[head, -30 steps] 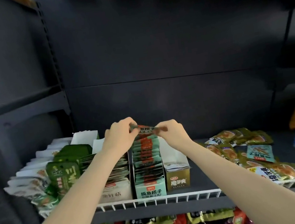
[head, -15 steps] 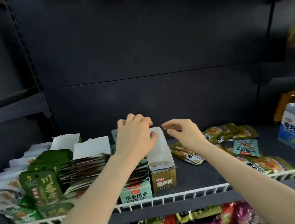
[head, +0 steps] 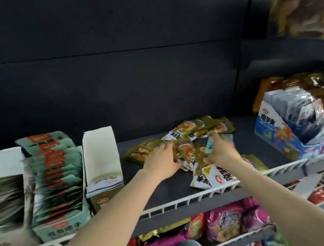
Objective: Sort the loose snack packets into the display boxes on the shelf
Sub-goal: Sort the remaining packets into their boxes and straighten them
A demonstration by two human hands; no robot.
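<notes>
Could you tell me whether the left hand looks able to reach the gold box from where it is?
Probably yes: the left hand rests on loose packets, and only bare shelf lies between it and the gold box.

Both bare forearms are extending forward, side by side. The left hand (head: 161, 160) is lying palm-down with fingers spread; the right hand (head: 221, 151) is pinching with curled fingers.

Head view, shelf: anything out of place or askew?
Yes. Olive-green snack packets lie loose in a jumbled heap on the dark shelf, outside any box. One white-and-olive packet sits against the white wire front rail.
</notes>
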